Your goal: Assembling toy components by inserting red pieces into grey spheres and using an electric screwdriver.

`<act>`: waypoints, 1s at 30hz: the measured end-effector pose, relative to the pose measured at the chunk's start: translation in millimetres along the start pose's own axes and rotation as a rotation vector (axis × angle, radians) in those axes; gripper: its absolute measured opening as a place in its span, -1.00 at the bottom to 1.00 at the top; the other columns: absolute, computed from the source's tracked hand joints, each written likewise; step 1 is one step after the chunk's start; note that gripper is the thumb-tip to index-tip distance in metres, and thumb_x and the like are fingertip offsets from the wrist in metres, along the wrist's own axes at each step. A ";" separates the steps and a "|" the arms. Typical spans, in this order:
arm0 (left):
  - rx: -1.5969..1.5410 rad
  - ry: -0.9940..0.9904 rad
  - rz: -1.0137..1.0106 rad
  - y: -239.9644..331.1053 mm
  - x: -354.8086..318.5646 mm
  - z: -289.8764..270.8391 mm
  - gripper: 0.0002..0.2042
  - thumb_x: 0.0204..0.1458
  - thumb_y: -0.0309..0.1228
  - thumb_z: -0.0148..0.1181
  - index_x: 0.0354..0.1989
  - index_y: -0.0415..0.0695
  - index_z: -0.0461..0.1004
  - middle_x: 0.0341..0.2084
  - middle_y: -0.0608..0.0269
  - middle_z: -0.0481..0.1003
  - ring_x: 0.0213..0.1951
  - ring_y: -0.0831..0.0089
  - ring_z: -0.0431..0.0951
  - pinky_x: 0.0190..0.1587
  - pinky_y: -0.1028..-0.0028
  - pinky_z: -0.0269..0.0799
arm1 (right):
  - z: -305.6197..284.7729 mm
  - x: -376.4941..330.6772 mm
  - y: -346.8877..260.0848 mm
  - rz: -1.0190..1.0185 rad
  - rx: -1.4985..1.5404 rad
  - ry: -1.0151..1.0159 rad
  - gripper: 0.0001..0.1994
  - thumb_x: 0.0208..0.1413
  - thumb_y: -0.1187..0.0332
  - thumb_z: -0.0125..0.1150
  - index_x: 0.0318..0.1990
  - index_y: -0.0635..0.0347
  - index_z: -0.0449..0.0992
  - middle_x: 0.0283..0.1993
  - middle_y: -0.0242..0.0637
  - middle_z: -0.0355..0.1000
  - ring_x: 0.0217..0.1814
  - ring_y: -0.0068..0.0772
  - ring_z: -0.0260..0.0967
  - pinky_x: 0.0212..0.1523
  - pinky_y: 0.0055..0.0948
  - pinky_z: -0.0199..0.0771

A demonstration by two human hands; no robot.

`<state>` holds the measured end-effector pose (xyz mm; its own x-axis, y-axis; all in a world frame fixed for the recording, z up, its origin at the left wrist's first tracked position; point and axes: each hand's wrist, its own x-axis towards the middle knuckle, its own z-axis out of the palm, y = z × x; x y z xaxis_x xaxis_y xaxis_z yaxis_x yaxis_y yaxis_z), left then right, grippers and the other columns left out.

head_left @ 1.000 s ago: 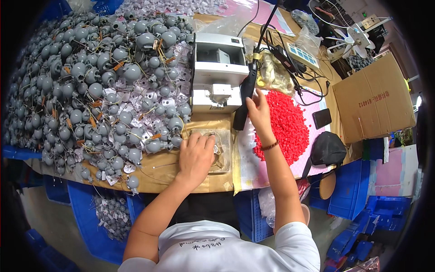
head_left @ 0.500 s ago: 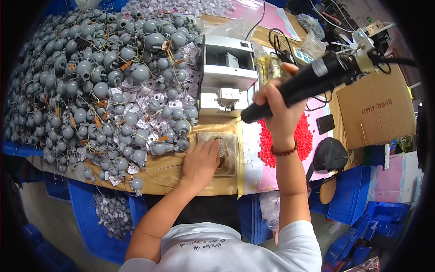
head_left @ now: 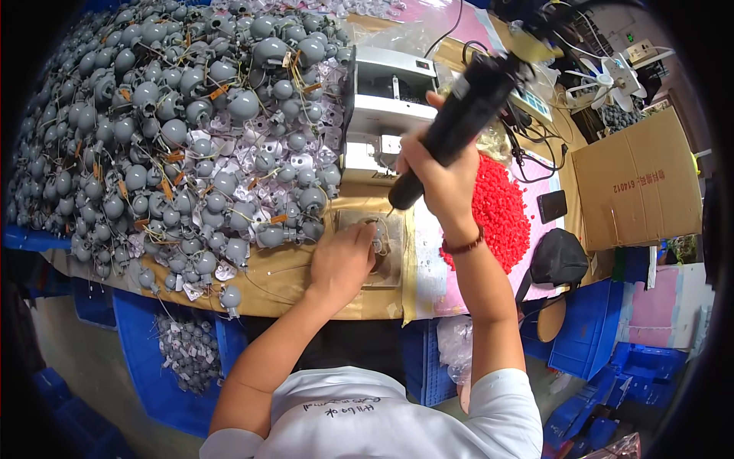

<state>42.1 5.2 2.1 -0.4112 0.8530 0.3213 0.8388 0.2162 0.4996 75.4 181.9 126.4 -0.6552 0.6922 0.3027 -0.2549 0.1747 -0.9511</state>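
Note:
My right hand (head_left: 443, 180) is wrapped round a black electric screwdriver (head_left: 468, 103), which leans with its cable end up and to the right. Its thin bit points down, just above the far right part of a clear, flat fixture block (head_left: 388, 277) on the table. My left hand (head_left: 342, 260) lies on the left side of that block, its fingers together and pressed on a small grey part (head_left: 378, 239) with a thin wire. The fingers hide much of this part. Whether the bit touches anything, I cannot tell.
A huge heap of grey round lamp-like parts (head_left: 174, 131) with wires covers the left. Behind the fixture stands a white and grey machine (head_left: 390, 111). To the right lie red small pieces (head_left: 501, 218), a phone (head_left: 551, 206), a black pouch (head_left: 558, 258) and a cardboard box (head_left: 638, 183).
My right hand has brought the screwdriver left and tilted it steeper, so its bit is now near the fixture. My left hand stays on the grey part. The view has shifted slightly.

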 end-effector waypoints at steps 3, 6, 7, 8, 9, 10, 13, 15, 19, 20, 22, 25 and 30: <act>0.014 0.023 0.009 1.6 -0.6 1.6 -0.68 0.07 -0.42 0.24 0.03 -0.07 0.51 -0.24 0.28 0.57 -0.29 0.28 0.61 -0.20 0.21 0.42 | -7.7 -31.0 2.9 -0.023 -0.010 -0.027 -0.31 0.05 0.69 0.29 0.38 0.47 0.19 -0.40 -0.36 0.51 -0.39 -0.54 0.49 -0.25 -0.47 0.55; 0.030 0.031 -0.012 1.5 -1.0 1.1 -0.68 0.07 -0.41 0.23 0.03 -0.06 0.50 -0.25 0.30 0.55 -0.30 0.28 0.60 -0.21 0.21 0.42 | -1.6 -50.9 1.8 -0.019 0.078 -0.049 -0.32 0.08 0.69 0.34 0.36 0.56 0.21 -0.39 -0.44 0.51 -0.33 -0.66 0.47 -0.16 -0.54 0.52; 0.031 0.032 -0.016 2.0 -0.6 1.1 -0.68 0.08 -0.41 0.23 0.03 -0.05 0.50 -0.25 0.30 0.55 -0.30 0.28 0.60 -0.21 0.21 0.41 | -3.0 -54.6 7.3 -0.034 0.048 -0.053 -0.32 0.09 0.69 0.34 0.37 0.56 0.19 -0.39 -0.44 0.51 -0.34 -0.66 0.47 -0.16 -0.54 0.52; 0.029 0.034 -0.016 1.8 -0.7 1.8 -0.68 0.08 -0.40 0.23 0.03 -0.05 0.49 -0.25 0.31 0.55 -0.30 0.29 0.60 -0.21 0.21 0.41 | -3.5 -57.4 10.0 -0.049 0.019 -0.059 -0.32 0.09 0.69 0.33 0.37 0.57 0.18 -0.40 -0.44 0.51 -0.34 -0.66 0.47 -0.15 -0.54 0.51; 0.023 0.029 -0.020 2.0 -0.8 1.3 -0.68 0.06 -0.40 0.25 0.02 -0.05 0.49 -0.26 0.30 0.55 -0.29 0.28 0.60 -0.22 0.20 0.41 | -3.0 -59.8 10.1 -0.044 0.039 -0.065 -0.31 0.09 0.69 0.34 0.37 0.59 0.17 -0.40 -0.45 0.50 -0.34 -0.67 0.46 -0.15 -0.54 0.50; 0.015 0.023 -0.022 2.6 -0.3 1.3 -0.68 0.05 -0.40 0.26 0.01 -0.06 0.49 -0.26 0.30 0.55 -0.28 0.26 0.61 -0.23 0.19 0.40 | -4.7 -60.7 12.8 -0.073 0.023 -0.077 -0.29 0.09 0.71 0.30 0.40 0.50 0.12 -0.40 -0.39 0.50 -0.37 -0.60 0.47 -0.20 -0.50 0.52; 0.003 0.006 -0.025 3.8 0.8 -1.1 -0.68 0.03 -0.41 0.30 -0.02 -0.07 0.49 -0.26 0.29 0.55 -0.26 0.25 0.62 -0.26 0.18 0.40 | -9.4 -63.5 21.4 -0.113 -0.026 -0.089 -0.21 0.09 0.74 0.23 0.47 0.32 0.01 -0.39 -0.26 0.49 -0.41 -0.47 0.49 -0.28 -0.43 0.56; 0.020 0.017 -0.015 3.1 0.4 -1.4 -0.69 0.05 -0.40 0.26 0.01 -0.06 0.50 -0.25 0.31 0.55 -0.30 0.29 0.61 -0.25 0.21 0.41 | -9.7 -66.0 21.3 -0.086 0.012 -0.099 -0.21 0.08 0.75 0.23 0.47 0.32 0.01 -0.39 -0.26 0.49 -0.41 -0.46 0.49 -0.28 -0.42 0.56; 0.033 0.007 -0.014 3.9 1.0 -2.0 -0.69 0.05 -0.41 0.25 0.01 -0.07 0.51 -0.23 0.31 0.55 -0.31 0.31 0.61 -0.25 0.23 0.42 | -9.0 -65.4 22.0 -0.095 0.042 -0.118 -0.21 0.08 0.75 0.23 0.46 0.31 0.01 -0.40 -0.25 0.48 -0.41 -0.45 0.49 -0.28 -0.41 0.56; 0.031 0.010 -0.016 4.4 1.3 -1.4 -0.69 0.05 -0.42 0.25 0.01 -0.07 0.51 -0.22 0.31 0.56 -0.30 0.31 0.62 -0.24 0.23 0.42 | -9.3 -65.6 21.2 -0.097 0.047 -0.121 -0.21 0.08 0.75 0.23 0.46 0.31 0.01 -0.40 -0.25 0.48 -0.41 -0.45 0.49 -0.28 -0.42 0.56; 0.026 0.008 -0.018 4.2 1.2 -1.4 -0.69 0.05 -0.42 0.25 0.00 -0.07 0.51 -0.22 0.30 0.56 -0.30 0.31 0.62 -0.24 0.23 0.42 | -10.4 -66.1 26.0 -0.110 0.027 -0.124 -0.21 0.07 0.76 0.23 0.45 0.30 0.02 -0.41 -0.25 0.48 -0.41 -0.43 0.49 -0.28 -0.41 0.56; 0.020 0.001 -0.013 2.7 1.0 -1.9 -0.68 0.05 -0.42 0.26 0.01 -0.07 0.50 -0.21 0.30 0.56 -0.30 0.30 0.62 -0.24 0.22 0.42 | -10.7 -66.1 24.8 -0.097 0.028 -0.160 -0.27 0.07 0.76 0.23 0.39 0.28 0.08 -0.40 -0.25 0.47 -0.41 -0.43 0.48 -0.27 -0.40 0.56; -0.058 -0.031 0.003 -2.3 0.9 -4.4 -0.67 0.06 -0.42 0.26 0.03 -0.05 0.48 -0.18 0.31 0.55 -0.27 0.27 0.62 -0.23 0.21 0.42 | -21.3 -81.2 45.8 -0.153 0.021 -0.314 -0.37 0.09 0.74 0.24 0.29 0.16 0.18 -0.35 -0.27 0.46 -0.35 -0.42 0.49 -0.24 -0.38 0.55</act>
<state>38.2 3.4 4.8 -0.3971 0.8681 0.2979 0.8173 0.1868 0.5450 132.1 148.6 56.9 -0.7943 0.4093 0.4490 -0.3793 0.2432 -0.8927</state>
